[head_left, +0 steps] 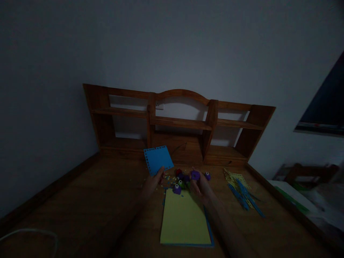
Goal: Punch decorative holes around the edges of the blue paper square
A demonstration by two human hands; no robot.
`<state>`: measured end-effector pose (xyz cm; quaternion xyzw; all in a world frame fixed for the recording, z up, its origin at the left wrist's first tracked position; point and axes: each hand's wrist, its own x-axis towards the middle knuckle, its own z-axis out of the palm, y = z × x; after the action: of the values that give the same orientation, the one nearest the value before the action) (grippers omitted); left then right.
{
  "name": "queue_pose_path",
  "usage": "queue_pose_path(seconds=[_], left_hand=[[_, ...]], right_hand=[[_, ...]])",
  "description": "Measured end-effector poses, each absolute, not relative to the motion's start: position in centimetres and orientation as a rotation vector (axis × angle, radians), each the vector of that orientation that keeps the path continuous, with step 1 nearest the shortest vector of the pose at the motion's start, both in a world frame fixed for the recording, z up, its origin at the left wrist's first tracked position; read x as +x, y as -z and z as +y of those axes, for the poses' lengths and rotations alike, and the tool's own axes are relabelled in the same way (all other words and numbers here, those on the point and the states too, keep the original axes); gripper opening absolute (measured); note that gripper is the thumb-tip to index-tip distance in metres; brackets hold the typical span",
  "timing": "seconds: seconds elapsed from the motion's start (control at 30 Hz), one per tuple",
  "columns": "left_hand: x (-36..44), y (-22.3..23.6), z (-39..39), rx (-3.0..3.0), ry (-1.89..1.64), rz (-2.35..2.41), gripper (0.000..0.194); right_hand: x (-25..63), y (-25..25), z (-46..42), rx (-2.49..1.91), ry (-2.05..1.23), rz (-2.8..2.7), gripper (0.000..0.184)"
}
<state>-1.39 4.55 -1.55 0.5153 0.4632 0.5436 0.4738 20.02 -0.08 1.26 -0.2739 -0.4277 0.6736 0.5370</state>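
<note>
My left hand point(160, 175) pinches the lower edge of a blue sheet of paper point(158, 159), tilted up above the desk. Punched shapes run along its left and top edges, and a few more show at the bottom right. A purple craft punch point(195, 175) is gripped in my right hand point(200, 184), apart from the sheet. Between the hands lie several other punches: a purple one point(177, 189) with a white top, a green one point(181, 184) and a red one point(178, 172). Another purple punch point(208, 176) stands right of my right hand.
A stack of yellow paper point(185, 222) with blue beneath lies in front of me. Tiny punched bits point(168, 177) are scattered near the punches. Punched blue and yellow strips point(244, 193) lie at right. A wooden shelf point(178, 123) backs the desk; a white cable point(34, 231) lies front left.
</note>
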Motion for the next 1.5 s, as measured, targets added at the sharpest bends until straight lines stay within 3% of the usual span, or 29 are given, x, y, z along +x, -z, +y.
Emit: queue_pose_path(seconds=[0.2,0.73,1.13,1.27,1.4,1.5], left_hand=[[-1.6,1.5,4.3,1.274,-1.317,1.127,0.047],[-1.5,2.0,4.4,1.299,-1.268,1.090,0.046],[-1.6,3.1,5.6,1.332,-1.268,1.104,0.047],[-1.5,2.2,4.7,1.364,-1.277,1.111,0.044],[-1.5,2.4,4.9,1.349,-1.274,1.108,0.044],[-1.5,3.1,5.4,1.349,-1.277,1.105,0.045]], right_hand=[[20.3,-2.1,-1.2,-0.491,-1.857,-1.045,0.039],[20.2,-3.4,-2.7,-0.547,-1.813,-1.109,0.037],[20.6,-3.0,-2.0,-0.817,-1.680,-1.370,0.049],[20.1,-2.1,-2.3,-1.271,-1.292,-1.911,0.052],[18.4,-2.3,-4.1,-1.607,-0.388,-2.450,0.039],[17.2,-2.7,-5.0,-1.738,-0.040,-2.491,0.053]])
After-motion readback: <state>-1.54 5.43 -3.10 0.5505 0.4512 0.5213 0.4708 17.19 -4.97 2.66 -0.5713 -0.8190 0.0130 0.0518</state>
